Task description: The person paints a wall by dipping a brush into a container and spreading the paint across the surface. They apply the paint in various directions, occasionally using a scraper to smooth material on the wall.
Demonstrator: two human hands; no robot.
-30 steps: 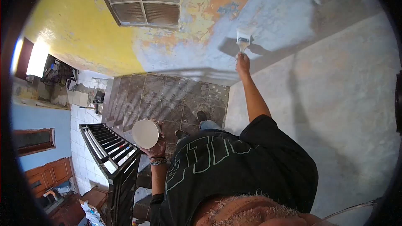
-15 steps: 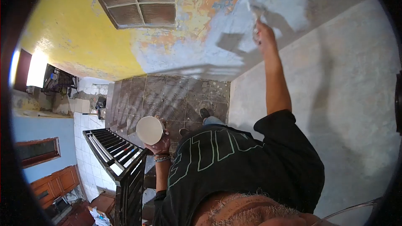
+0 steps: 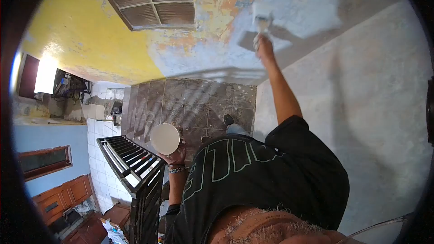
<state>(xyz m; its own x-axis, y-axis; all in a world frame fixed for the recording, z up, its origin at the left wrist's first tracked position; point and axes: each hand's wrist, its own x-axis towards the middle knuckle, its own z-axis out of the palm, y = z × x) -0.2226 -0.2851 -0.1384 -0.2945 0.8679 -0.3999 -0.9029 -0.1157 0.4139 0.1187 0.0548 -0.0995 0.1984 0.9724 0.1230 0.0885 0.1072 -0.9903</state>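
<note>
My right hand is closed round the handle of a paintbrush, raised against the wall where it is coated pale bluish white. Motion smears the brush head a little. Low on the left, my left hand grips a round tub from below and the side. Smooth off-white paint shows across the tub's top. Most of the left fingers are hidden beneath it.
A black metal railing stands close beside my left arm. Dark tiled steps descend leftward from the landing under my feet. A glazed window interrupts the peeling yellow wall. A grey wall rises on my right.
My right hand and the paintbrush have moved left and slightly lower across the pale patch. The view has shifted slightly; my left hand still holds the tub.
</note>
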